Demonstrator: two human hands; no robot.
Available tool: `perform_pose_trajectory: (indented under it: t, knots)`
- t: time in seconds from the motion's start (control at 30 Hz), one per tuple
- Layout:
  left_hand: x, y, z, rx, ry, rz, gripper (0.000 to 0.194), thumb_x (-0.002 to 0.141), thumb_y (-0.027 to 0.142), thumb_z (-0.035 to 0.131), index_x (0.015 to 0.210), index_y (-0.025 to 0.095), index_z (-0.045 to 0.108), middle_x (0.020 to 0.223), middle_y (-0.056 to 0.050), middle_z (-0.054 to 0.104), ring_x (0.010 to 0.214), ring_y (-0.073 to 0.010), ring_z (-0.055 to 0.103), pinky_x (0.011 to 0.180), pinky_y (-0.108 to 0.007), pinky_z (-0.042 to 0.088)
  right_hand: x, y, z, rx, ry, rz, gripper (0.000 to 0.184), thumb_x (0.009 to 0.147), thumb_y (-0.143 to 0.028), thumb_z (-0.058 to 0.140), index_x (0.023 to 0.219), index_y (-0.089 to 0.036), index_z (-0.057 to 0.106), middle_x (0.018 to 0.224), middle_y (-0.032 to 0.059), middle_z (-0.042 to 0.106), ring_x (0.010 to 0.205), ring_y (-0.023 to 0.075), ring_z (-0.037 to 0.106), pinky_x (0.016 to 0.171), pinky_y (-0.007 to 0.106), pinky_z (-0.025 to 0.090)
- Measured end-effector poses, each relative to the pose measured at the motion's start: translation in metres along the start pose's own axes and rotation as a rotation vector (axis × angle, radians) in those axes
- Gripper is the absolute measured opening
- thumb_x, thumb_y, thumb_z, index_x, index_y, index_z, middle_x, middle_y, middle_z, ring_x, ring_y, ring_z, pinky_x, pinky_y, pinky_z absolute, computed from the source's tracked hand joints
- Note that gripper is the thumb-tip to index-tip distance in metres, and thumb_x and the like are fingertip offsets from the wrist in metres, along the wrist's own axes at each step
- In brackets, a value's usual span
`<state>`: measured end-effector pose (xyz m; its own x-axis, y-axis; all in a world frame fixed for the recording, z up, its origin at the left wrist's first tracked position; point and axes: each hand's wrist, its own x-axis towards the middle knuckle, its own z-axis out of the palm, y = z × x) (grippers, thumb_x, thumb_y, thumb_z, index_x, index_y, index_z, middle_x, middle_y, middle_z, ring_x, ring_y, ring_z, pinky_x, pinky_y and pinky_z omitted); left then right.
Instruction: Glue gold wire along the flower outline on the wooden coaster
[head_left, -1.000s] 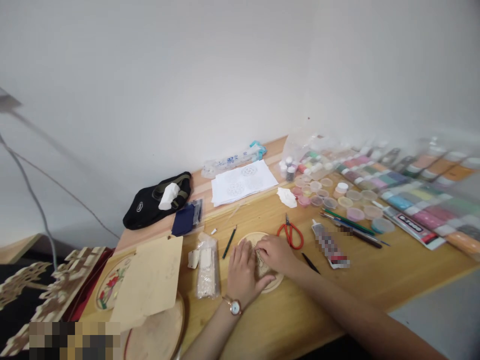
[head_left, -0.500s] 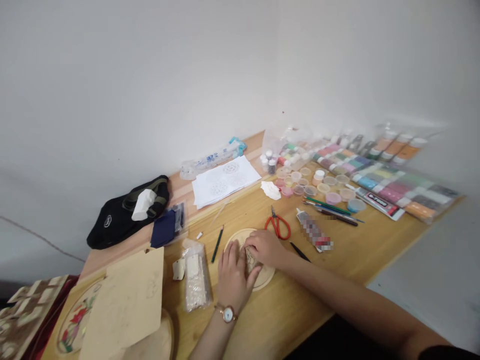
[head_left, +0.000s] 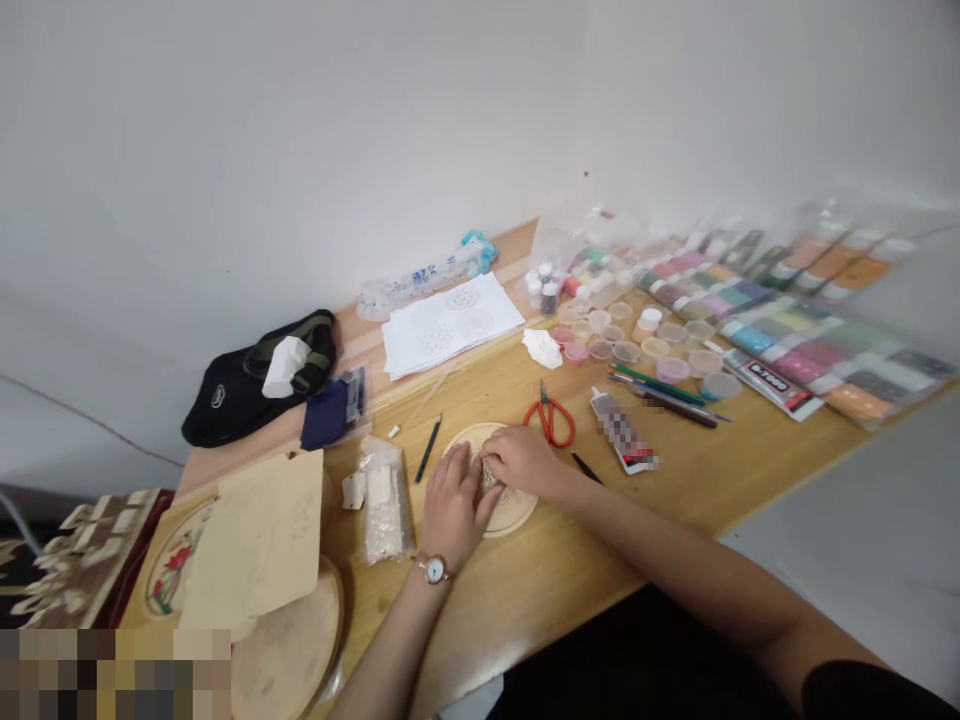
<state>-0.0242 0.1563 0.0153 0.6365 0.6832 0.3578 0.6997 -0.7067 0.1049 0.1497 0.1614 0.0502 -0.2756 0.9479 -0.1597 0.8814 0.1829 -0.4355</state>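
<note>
A round pale wooden disc [head_left: 517, 510] lies on the wooden table [head_left: 600, 560] in front of me. Both my hands rest on it. My left hand [head_left: 450, 505], with a watch on the wrist, lies over the disc's left half with its fingers curled down onto a small patterned piece at the middle. My right hand [head_left: 521, 460] comes in from the right, its fingers bent and pressed onto the same spot. What the fingertips pinch is too small to make out.
Red scissors [head_left: 553, 418], a glue tube [head_left: 622, 445], brushes [head_left: 660, 392] and small paint cups [head_left: 645, 345] lie to the right. A pencil [head_left: 429, 448], a plastic bag [head_left: 382, 510], beige board [head_left: 259, 545], papers [head_left: 446, 330] and black pouch [head_left: 255, 385] sit left.
The view has swung slightly, shifting the table up and left. Both hands stay on the disc, with the left fingers curling in closer to the right hand.
</note>
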Motion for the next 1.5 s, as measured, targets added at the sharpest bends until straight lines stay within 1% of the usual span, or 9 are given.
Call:
perform_pose_trajectory:
  t: [0.37,0.5,0.7,0.87,1.0,1.1,1.23,1.33,1.5]
  knots:
    - [-0.001,0.003,0.0,-0.088,0.001,-0.082,0.033,0.094,0.034,0.048,0.115,0.016,0.065,0.127,-0.017,0.06,0.121,-0.0322,0.054,0.102,-0.057,0.041,-0.002,-0.003,0.003,-0.019,0.024,0.008,0.033,0.092,-0.038,0.055,0.116,-0.015,0.057,0.117,0.0082,0.059,0.104,0.0185,0.06,0.09,0.041,0.052]
    - [0.001,-0.004,-0.003,-0.146,-0.014,-0.103,0.033,0.091,0.036,0.052,0.116,0.019,0.065,0.127,-0.013,0.061,0.118,-0.026,0.057,0.1,-0.046,0.048,-0.002,-0.002,0.005,-0.009,0.034,0.01,0.033,0.092,-0.038,0.055,0.116,-0.015,0.057,0.117,0.0082,0.059,0.104,0.0187,0.06,0.09,0.041,0.052]
    - [0.031,-0.042,-0.047,-0.044,-0.036,-0.222,0.034,0.09,0.032,0.047,0.117,0.019,0.063,0.119,-0.01,0.066,0.113,-0.0224,0.06,0.1,-0.041,0.048,-0.002,0.002,0.004,0.069,0.043,0.002,0.033,0.093,-0.038,0.055,0.117,-0.016,0.057,0.118,0.0083,0.059,0.104,0.0183,0.059,0.09,0.04,0.052]
    - [0.075,-0.089,-0.084,0.25,-0.063,-0.484,0.037,0.08,0.026,0.056,0.113,0.012,0.063,0.126,-0.023,0.058,0.119,-0.041,0.051,0.097,-0.061,0.038,-0.002,0.004,0.001,0.114,0.056,-0.007,0.033,0.093,-0.038,0.055,0.118,-0.015,0.057,0.117,0.0083,0.059,0.102,0.018,0.06,0.088,0.04,0.053]
    - [0.097,-0.104,-0.091,0.343,-0.247,-0.583,0.016,0.082,0.029,0.064,0.087,0.014,0.067,0.088,-0.01,0.068,0.089,-0.027,0.064,0.081,-0.044,0.051,-0.005,0.006,0.004,0.159,0.133,-0.033,0.034,0.092,-0.038,0.056,0.116,-0.015,0.057,0.115,0.0077,0.06,0.099,0.0171,0.061,0.086,0.038,0.054]
    - [0.102,-0.091,-0.097,0.394,-0.285,-0.557,0.026,0.091,0.039,0.058,0.089,0.014,0.064,0.084,-0.002,0.065,0.077,-0.0144,0.062,0.074,-0.032,0.052,-0.01,0.004,0.0,0.192,0.284,-0.046,0.026,0.094,-0.03,0.052,0.114,-0.014,0.059,0.109,0.0077,0.061,0.101,0.0178,0.059,0.09,0.039,0.051]
    - [0.095,-0.047,-0.115,0.465,-0.171,-0.379,0.031,0.091,0.025,0.048,0.07,0.015,0.068,0.073,-0.008,0.067,0.079,-0.024,0.064,0.068,-0.033,0.044,-0.011,-0.018,-0.028,0.209,0.507,-0.141,0.037,0.093,-0.02,0.044,0.129,-0.017,0.053,0.126,0.0125,0.056,0.117,0.0218,0.05,0.101,0.041,0.041]
    - [0.083,-0.013,-0.133,0.479,-0.057,-0.237,0.033,0.094,0.026,0.043,0.08,0.018,0.072,0.075,-0.01,0.07,0.084,-0.0247,0.064,0.072,-0.034,0.042,-0.008,-0.041,-0.061,0.172,0.608,-0.253,0.044,0.094,-0.024,0.044,0.138,-0.018,0.045,0.148,0.0127,0.038,0.137,0.0257,0.031,0.111,0.045,0.029]
    - [0.069,0.01,-0.147,0.433,0.222,0.033,0.026,0.094,0.021,0.047,0.081,0.016,0.069,0.067,-0.005,0.067,0.067,-0.0194,0.058,0.062,-0.031,0.039,-0.008,-0.06,-0.101,-0.041,0.443,-0.415,0.024,0.094,-0.013,0.042,0.099,-0.013,0.065,0.096,0.0105,0.069,0.099,0.0215,0.06,0.095,0.04,0.042]
